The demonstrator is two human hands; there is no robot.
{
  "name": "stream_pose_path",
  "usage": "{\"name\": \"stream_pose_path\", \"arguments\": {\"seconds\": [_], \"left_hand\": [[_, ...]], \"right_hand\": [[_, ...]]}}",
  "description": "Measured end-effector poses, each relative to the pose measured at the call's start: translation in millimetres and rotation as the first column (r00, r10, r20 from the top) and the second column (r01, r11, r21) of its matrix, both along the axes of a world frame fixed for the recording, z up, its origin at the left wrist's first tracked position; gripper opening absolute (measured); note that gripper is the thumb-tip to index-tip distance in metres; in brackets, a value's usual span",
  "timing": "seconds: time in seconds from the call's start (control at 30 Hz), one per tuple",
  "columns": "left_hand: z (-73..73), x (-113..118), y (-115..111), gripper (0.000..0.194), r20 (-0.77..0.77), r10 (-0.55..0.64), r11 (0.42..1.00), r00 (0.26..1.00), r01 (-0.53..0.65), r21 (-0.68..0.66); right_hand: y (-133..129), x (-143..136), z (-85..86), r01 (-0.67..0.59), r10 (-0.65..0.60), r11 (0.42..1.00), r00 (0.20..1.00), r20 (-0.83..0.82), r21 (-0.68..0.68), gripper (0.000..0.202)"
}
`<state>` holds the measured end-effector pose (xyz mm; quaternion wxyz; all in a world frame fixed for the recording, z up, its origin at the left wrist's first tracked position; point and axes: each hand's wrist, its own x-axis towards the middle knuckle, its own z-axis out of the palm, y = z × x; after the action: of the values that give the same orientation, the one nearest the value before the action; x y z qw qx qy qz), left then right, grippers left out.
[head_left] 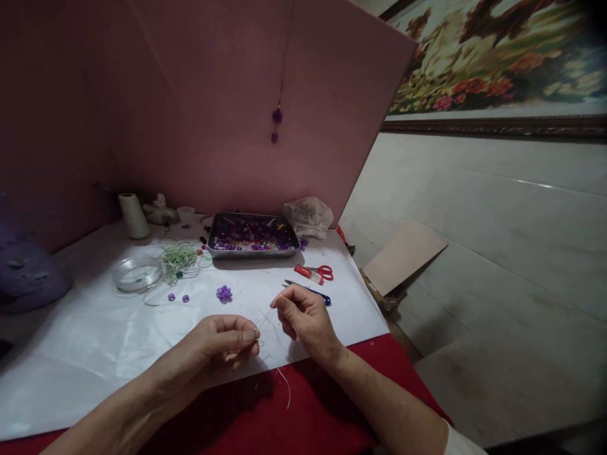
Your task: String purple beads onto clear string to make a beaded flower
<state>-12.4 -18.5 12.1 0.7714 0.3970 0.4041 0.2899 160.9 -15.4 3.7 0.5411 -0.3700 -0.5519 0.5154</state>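
My left hand is closed, thumb against forefinger, pinching a thin clear thread. Something tiny and pale shows at its fingertips, too small to name. My right hand pinches the thread too, a little higher and to the right, and loose strands cross between the hands. Just beyond my fingers lies a purple bead flower. Two loose purple beads rest to its left. Behind my right hand are dark-bladed snips with blue handles, partly hidden by the hand.
A metal tray of mixed beads stands at the back, beside a plastic bag. Red-handled scissors lie to the right. Leftward are a clear spool, tangled green thread and a white thread cone. A purple pendant hangs against the pink board.
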Motion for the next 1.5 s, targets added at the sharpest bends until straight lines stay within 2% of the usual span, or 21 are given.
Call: {"name": "stream_pose_path", "arguments": {"seconds": [0.13, 0.2, 0.3, 0.37, 0.43, 0.5, 0.63, 0.77, 0.9, 1.07, 1.23, 1.5], "left_hand": [[0.4, 0, -1, 0.021, 0.005, -0.016, 1.0, 1.0, 0.016, 0.0], [0.6, 0, -1, 0.021, 0.004, -0.006, 1.0, 1.0, 0.006, 0.003], [0.6, 0, 0, 0.023, 0.011, 0.041, 0.998, 0.999, -0.042, 0.043], [-0.1, -1, 1, 0.023, 0.034, 0.095, 0.992, 0.995, -0.098, 0.082], [-1.8, -1, 1, 0.02, 0.056, 0.133, 0.985, 0.99, -0.138, 0.106], [-4.5, -2, 2, 0.019, 0.073, 0.137, 0.984, 0.988, -0.144, 0.103], [-8.5, -3, 1, 0.017, 0.132, 0.109, 0.991, 0.985, -0.117, 0.061], [-6.9, -2, 1, 0.02, 0.151, 0.108, 0.994, 0.983, -0.111, 0.013], [-7.5, -1, 3, 0.026, 0.102, 0.123, 0.992, 0.987, -0.126, 0.028], [-11.0, -1, 4, 0.026, 0.061, 0.144, 0.988, 0.988, -0.147, 0.049], [-12.2, -3, 4, 0.023, 0.105, 0.121, 0.991, 0.987, -0.127, 0.05], [-6.9, -3, 3, 0.022, 0.095, 0.125, 0.991, 0.988, -0.129, 0.033]], "right_hand": [[3, 1, -0.9, 0.044, -0.046, 0.999, 0.996, 0.074, 0.027, 0.025], [2, 2, 1.3, 0.093, -0.112, 0.99, 0.977, 0.183, 0.108, 0.022], [-7, 2, 6.0, 0.204, -0.326, 0.915, 0.883, 0.339, 0.347, 0.016], [-16, -1, 7.3, 0.212, -0.417, 0.86, 0.816, 0.401, 0.464, 0.015], [-25, -6, 6.1, 0.144, -0.375, 0.882, 0.791, 0.483, 0.449, 0.014], [-30, -12, 3.4, 0.074, -0.281, 0.927, 0.787, 0.55, 0.369, 0.013], [-30, -19, -0.2, 0.028, -0.188, 0.959, 0.804, 0.564, 0.281, 0.02], [-27, -19, 0.3, 0.043, -0.185, 0.964, 0.816, 0.547, 0.262, 0.023], [-27, -18, 0.5, 0.038, -0.191, 0.961, 0.805, 0.562, 0.273, 0.021], [-30, -18, -0.4, -0.006, -0.193, 0.947, 0.789, 0.584, 0.321, 0.017], [-33, -18, -2.8, -0.057, -0.192, 0.925, 0.785, 0.589, 0.376, 0.012], [-33, -18, 0.1, 0.017, -0.228, 0.941, 0.771, 0.595, 0.338, 0.02]]}}
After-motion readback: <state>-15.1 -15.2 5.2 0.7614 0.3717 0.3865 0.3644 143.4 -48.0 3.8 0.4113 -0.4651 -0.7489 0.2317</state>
